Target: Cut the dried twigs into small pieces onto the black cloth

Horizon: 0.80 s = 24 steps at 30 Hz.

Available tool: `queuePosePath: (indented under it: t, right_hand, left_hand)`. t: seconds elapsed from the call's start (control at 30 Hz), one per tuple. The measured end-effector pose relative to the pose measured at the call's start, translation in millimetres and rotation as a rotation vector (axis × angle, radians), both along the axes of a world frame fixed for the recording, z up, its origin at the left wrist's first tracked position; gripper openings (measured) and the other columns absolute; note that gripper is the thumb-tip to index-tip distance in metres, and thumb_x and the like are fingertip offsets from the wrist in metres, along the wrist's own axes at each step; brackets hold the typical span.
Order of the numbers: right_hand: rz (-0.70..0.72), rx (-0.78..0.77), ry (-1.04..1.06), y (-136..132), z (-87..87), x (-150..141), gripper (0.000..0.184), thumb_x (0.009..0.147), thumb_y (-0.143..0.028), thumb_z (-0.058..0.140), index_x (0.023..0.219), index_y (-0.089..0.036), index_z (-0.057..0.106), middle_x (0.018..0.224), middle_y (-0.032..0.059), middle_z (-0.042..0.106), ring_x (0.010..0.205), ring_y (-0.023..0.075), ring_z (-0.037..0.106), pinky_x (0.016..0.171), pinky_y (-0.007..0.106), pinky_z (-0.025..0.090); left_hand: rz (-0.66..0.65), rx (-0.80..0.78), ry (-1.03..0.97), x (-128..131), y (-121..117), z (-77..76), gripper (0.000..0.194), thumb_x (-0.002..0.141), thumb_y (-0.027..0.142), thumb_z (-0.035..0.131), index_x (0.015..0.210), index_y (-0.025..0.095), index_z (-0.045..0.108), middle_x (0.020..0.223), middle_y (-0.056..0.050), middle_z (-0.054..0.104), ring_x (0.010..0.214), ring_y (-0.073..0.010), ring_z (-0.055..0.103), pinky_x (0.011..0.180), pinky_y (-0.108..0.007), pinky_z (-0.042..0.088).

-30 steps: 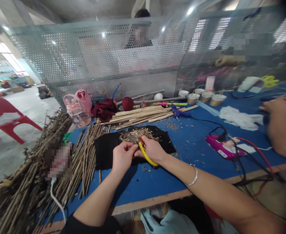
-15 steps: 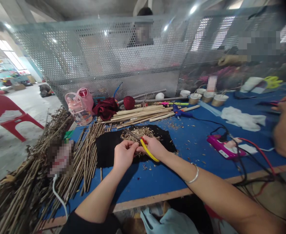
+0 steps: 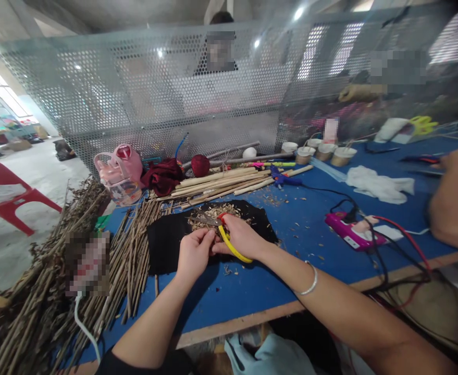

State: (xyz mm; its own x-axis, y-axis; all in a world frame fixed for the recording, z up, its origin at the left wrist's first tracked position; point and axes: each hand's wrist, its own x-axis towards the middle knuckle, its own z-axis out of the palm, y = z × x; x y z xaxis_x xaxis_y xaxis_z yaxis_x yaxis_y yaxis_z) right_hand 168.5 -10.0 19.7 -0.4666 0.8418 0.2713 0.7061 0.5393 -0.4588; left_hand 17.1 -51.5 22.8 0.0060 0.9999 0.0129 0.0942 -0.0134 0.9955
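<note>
My right hand (image 3: 238, 237) is closed round scissors (image 3: 231, 245) with yellow and red handles. Their grey blades point left over a heap of short cut stem pieces (image 3: 234, 209). Close against it, my left hand (image 3: 195, 252) has thumb and fingers pinched together; whatever is between them is too small to make out. Both hands are above a black cloth (image 3: 164, 242) spread on the blue table. Scattered bits lie on the table just right of the cloth.
Long dry stalks (image 3: 135, 260) lie at the left, with a larger bundle beyond. Behind the cloth are peeled sticks (image 3: 221, 182), a blue glue gun (image 3: 281, 178) and a dark red yarn ball (image 3: 200, 165). A magenta power strip (image 3: 349, 232) and another person's hand (image 3: 457, 192) are at right.
The scissor blades look spread apart now, where they looked nearly together before. My two hands stay close together over the cloth. The whole view has shifted slightly.
</note>
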Motion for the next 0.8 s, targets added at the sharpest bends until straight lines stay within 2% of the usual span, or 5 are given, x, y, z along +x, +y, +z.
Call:
queuePosePath:
  t: [0.17,0.3,0.53,0.67,0.8]
  right_hand:
    - [-0.002,0.012,0.015,-0.4,-0.7,0.8,0.056,0.059,-0.063,0.063,0.086,-0.018,0.043,0.081,0.0049,0.055,0.072,0.0179,0.054,0.062,0.027,0.036]
    - [-0.027,-0.049,-0.018,-0.6,-1.8,0.9,0.057,0.062,-0.066,0.059,0.089,-0.019,0.042,0.074,0.0023,0.057,0.063,0.0166,0.055,0.055,0.024,0.032]
    - [-0.105,-0.042,-0.085,1.8,-3.3,0.2,0.053,0.061,-0.067,0.059,0.081,-0.02,0.047,0.066,0.0006,0.058,0.059,0.0149,0.055,0.051,0.023,0.027]
    - [-0.103,-0.058,-0.08,2.9,-5.1,-0.6,0.047,0.066,-0.065,0.056,0.078,-0.02,0.048,0.065,0.0005,0.059,0.059,0.0152,0.056,0.05,0.022,0.027]
    - [-0.091,-0.038,-0.103,3.0,-5.2,0.4,0.051,0.063,-0.063,0.06,0.087,-0.02,0.047,0.073,0.0024,0.061,0.065,0.018,0.059,0.054,0.024,0.032]
  left_hand:
    - [-0.03,-0.028,0.007,0.8,0.8,-1.5,0.034,0.074,0.046,0.055,0.071,0.013,0.064,0.063,-0.002,0.062,0.047,-0.0088,0.048,0.045,-0.02,0.04]
    - [-0.037,-0.031,0.004,1.4,-0.4,0.2,0.034,0.074,0.045,0.054,0.074,0.013,0.064,0.064,-0.002,0.061,0.048,-0.0092,0.049,0.046,-0.02,0.042]
    - [0.022,-0.003,0.036,-0.7,-1.7,2.4,0.033,0.073,0.045,0.056,0.074,0.014,0.065,0.061,0.0,0.06,0.049,-0.0095,0.049,0.045,-0.019,0.042]
    - [0.069,-0.037,-0.037,0.0,0.2,3.8,0.033,0.071,0.044,0.058,0.082,0.014,0.066,0.065,-0.001,0.063,0.05,-0.01,0.052,0.047,-0.02,0.044]
    - [0.077,-0.074,-0.141,0.8,2.3,3.6,0.032,0.07,0.045,0.058,0.074,0.014,0.062,0.064,-0.002,0.062,0.049,-0.0102,0.053,0.047,-0.02,0.044]
